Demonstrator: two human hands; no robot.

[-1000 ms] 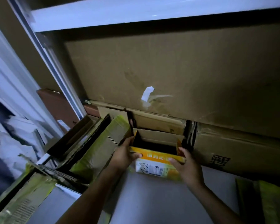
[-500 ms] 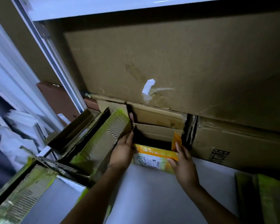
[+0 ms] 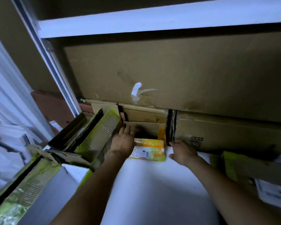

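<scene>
The yellow carton (image 3: 148, 150) was touched at its left edge by the straight-fingered left hand (image 3: 124, 141); the right hand (image 3: 183, 151) was held loose-fingered just right of it

Yellow box (image 3: 150, 149) glossy printed card; big boxes (image 3: 177, 75) matt brown corrugated cardboard; shelf (image 3: 152, 189) smooth white.

Left hand (image 3: 124, 140) flat at yellow box (image 3: 150, 150) left end; right hand (image 3: 182, 151) between it and brown carton (image 3: 225, 132).

Two bare forearms, bare left hand (image 3: 122, 142), bare right hand (image 3: 182, 151)
</scene>
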